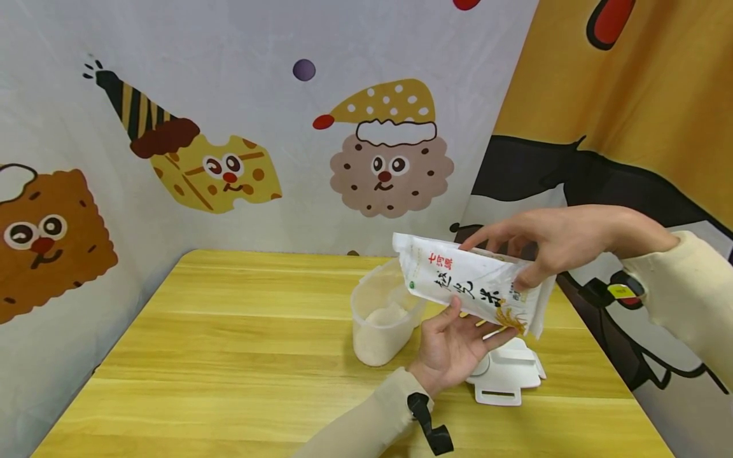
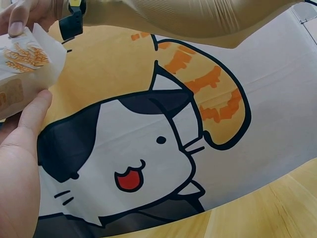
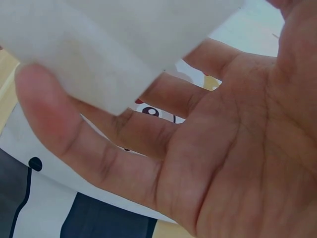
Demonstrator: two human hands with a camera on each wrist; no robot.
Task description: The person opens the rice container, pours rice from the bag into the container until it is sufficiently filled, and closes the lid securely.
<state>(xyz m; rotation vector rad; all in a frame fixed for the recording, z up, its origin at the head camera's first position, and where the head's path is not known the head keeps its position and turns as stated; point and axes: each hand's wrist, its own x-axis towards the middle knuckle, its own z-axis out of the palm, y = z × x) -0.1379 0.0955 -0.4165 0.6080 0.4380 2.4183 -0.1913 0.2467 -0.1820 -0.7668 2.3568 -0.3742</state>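
Note:
A white printed rice bag (image 1: 475, 277) is tilted in the air, its left end over a clear plastic container (image 1: 361, 312). White rice (image 1: 382, 324) lies in the container. My right hand (image 1: 564, 242) grips the bag from above, thumb on the printed front and fingers over the upper edge. Underneath, my left hand (image 1: 449, 350) supports the bag's lower side, palm up, with fairly straight fingers. The bag hides part of the container's rim. In the right wrist view, the bag (image 3: 114, 44) lies across the curved fingers (image 3: 124, 173).
A white plastic lid (image 1: 506, 372) lies on the wooden table (image 1: 229, 356), right of the container and partly behind my left hand. Cartoon-printed fabric (image 1: 298, 159) stands behind the table and along both sides. A dark strap (image 1: 426, 423) hangs from the left wrist.

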